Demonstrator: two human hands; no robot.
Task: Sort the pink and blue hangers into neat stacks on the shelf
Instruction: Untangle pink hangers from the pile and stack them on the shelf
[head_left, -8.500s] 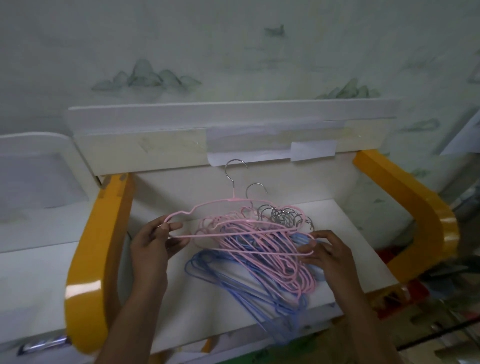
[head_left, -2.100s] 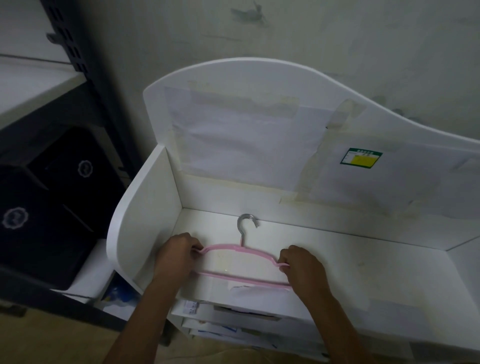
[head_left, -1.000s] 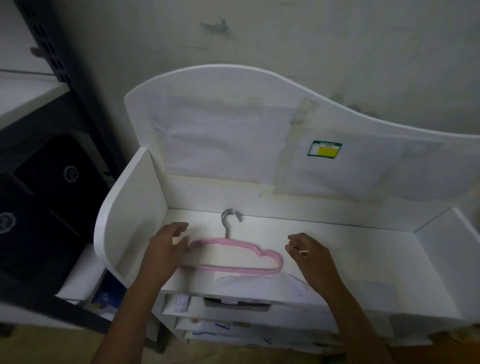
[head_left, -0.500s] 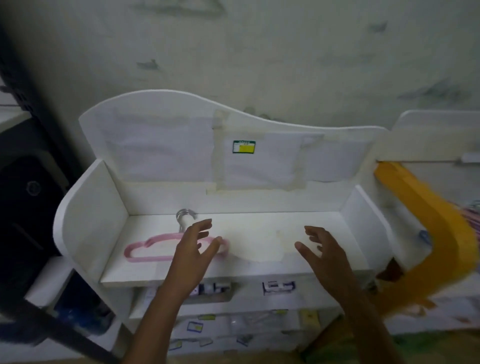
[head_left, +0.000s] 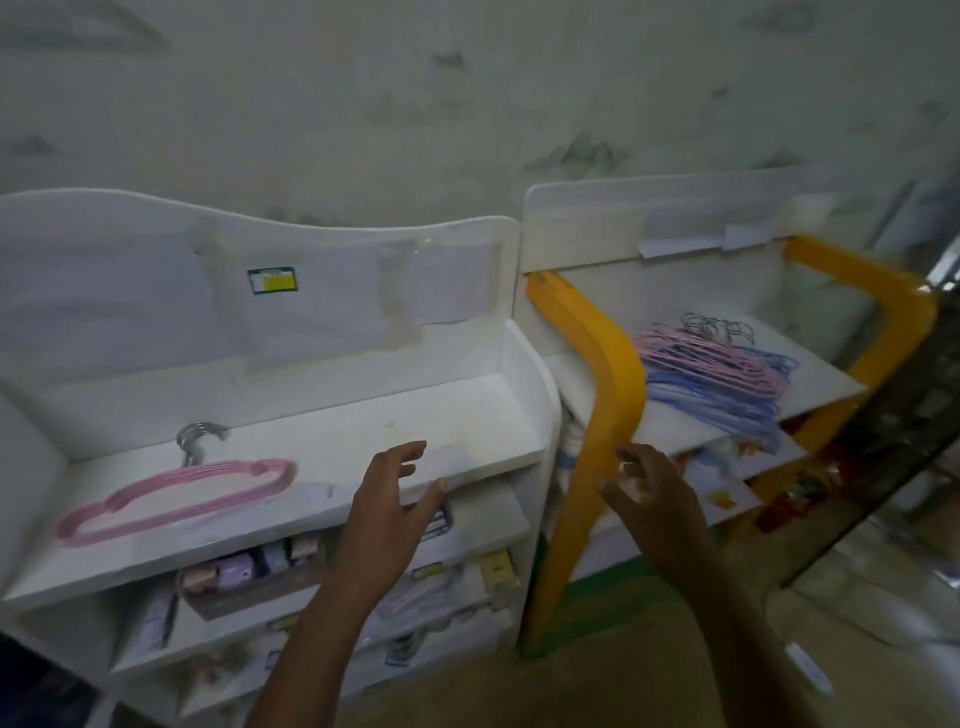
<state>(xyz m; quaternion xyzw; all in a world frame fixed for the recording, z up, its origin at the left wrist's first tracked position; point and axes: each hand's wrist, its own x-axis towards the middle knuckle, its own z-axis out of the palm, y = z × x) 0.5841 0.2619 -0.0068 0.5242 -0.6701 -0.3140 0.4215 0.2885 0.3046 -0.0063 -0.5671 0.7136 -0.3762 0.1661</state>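
Hangers of thin pink wire (head_left: 176, 493) with bright metal hooks (head_left: 197, 441) lie flat at the left end of the top shelf (head_left: 395, 441) of a white unit; the blur makes it hard to count them, though the doubled hooks suggest more than one. Their outline is wavy, with rounded shoulders. A second, larger heap (head_left: 711, 374) rests on the top board (head_left: 831, 384) of the neighbouring unit to the right, a tangle of pink hangers (head_left: 701, 353) over blue ones (head_left: 696, 405), with a cluster of grey hooks (head_left: 717, 325) at the back; the number there cannot be told. That unit has two thick, glossy yellow side frames (head_left: 597, 415) with rounded bends.

The left hand (head_left: 389, 499) hangs in front of the white shelf's edge, fingers loosely spread and lightly bent, holding nothing. The right hand (head_left: 649, 493) is raised just beside the yellow frame, fingers curled a little and apart, also with nothing in them.

The curved white backboard carries taped sheets of paper and one small label (head_left: 272, 280) with a green border and a yellow patch; its writing is too blurred to read. Lower shelves hold small boxes and packets (head_left: 249, 566) in pastel colours, with price tags on the shelf edges, none legible. The wall (head_left: 467, 104) behind is pale and blotchy.
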